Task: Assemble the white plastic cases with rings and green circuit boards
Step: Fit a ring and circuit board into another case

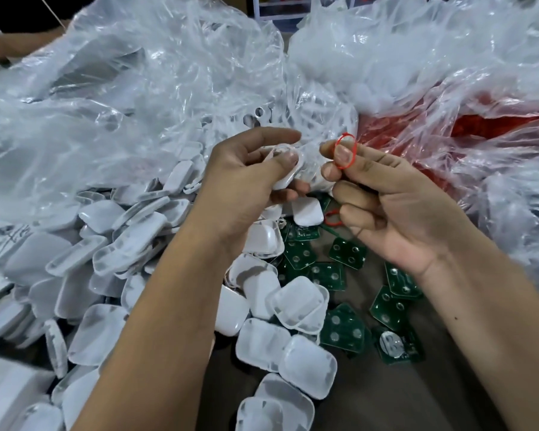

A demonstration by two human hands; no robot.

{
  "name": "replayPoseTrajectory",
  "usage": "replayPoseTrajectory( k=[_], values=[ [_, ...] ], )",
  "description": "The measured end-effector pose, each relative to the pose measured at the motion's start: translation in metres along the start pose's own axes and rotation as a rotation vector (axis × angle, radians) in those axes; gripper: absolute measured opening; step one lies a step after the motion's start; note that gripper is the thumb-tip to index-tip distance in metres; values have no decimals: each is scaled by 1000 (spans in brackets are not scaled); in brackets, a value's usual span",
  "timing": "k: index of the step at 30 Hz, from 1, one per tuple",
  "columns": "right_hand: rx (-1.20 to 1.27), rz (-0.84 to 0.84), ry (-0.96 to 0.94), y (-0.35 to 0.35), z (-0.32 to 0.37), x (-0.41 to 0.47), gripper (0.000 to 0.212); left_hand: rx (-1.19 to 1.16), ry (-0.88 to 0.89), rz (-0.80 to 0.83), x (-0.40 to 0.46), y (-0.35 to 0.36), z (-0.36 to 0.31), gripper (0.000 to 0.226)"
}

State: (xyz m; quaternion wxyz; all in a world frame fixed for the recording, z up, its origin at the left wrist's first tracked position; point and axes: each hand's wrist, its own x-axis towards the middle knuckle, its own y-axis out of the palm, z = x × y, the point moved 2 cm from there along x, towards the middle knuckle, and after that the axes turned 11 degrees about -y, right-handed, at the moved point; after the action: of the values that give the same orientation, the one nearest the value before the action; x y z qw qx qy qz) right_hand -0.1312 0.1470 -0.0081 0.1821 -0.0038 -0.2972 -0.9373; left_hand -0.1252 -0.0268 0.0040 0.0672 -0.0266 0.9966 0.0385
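Observation:
My left hand (249,181) grips a white plastic case (288,169) between thumb and fingers at the centre of the view. Just to its right, my right hand (383,206) pinches a thin red ring (345,150) at the fingertips, a short gap from the case. Below both hands lies a heap of white plastic cases (131,244), and several green circuit boards (343,331) are scattered on the brown table. Another red ring (332,219) lies on the boards under my right hand.
Crumpled clear plastic bags (137,104) fill the back and left. A bag with red rings inside (495,126) lies at the right. Another person's arm (10,42) shows at the far left. Bare brown table (386,399) shows at the lower middle.

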Motion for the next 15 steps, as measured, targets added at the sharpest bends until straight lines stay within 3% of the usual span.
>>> replayPoseTrajectory(
  k=[4, 9, 15],
  values=[
    [-26, -21, -39, 0, 0, 0, 6, 48, 77, 23, -2, 0, -1, 27],
    [-38, -35, -26, 2, 0, 0, 13, 150, 264, 13, -6, 7, -5, 9],
    [-52, -37, -47, 4, 2, -1, 7, 265, 461, -29, -9, 9, -9, 5]
  ],
)
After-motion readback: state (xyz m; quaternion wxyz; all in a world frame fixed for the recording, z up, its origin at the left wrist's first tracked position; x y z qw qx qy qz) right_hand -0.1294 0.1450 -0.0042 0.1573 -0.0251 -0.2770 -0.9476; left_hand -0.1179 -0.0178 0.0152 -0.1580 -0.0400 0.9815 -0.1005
